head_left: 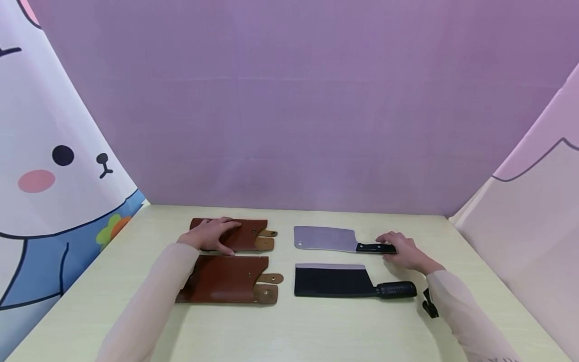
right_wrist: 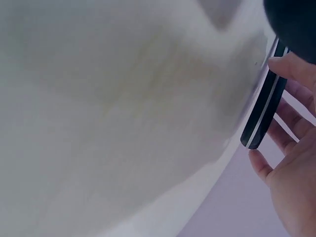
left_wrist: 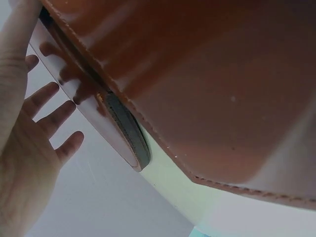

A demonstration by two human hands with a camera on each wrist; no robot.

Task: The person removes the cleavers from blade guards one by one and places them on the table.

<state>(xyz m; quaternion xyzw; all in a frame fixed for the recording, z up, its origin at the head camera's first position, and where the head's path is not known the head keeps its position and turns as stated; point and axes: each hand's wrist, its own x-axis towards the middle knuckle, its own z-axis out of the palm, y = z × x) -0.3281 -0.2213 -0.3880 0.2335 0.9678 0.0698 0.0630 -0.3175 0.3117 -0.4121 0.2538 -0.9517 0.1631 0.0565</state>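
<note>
My left hand (head_left: pixel 210 235) lies over the far brown leather sheath (head_left: pixel 246 229), its fingers spread and the thumb by the near edge. Its fingers are also spread in the left wrist view, beside the glossy leather. Closer to me lies a second, larger brown sheath (head_left: pixel 226 281). At the right, my right hand (head_left: pixel 404 250) is at the black riveted handle (head_left: pixel 375 248) of a silver cleaver (head_left: pixel 325 238). In the right wrist view the thumb overlaps that handle (right_wrist: pixel 264 108), with loosely bent fingers on its other side. A black-bladed cleaver (head_left: pixel 334 281) lies in front.
A small black object (head_left: pixel 429 304) lies beside my right sleeve. Both sheaths have snap straps pointing right. A purple cloth (head_left: pixel 289 110) hangs behind the pale table (head_left: pixel 289 332), and a cartoon-printed cloth (head_left: pixel 68 201) hangs on the left.
</note>
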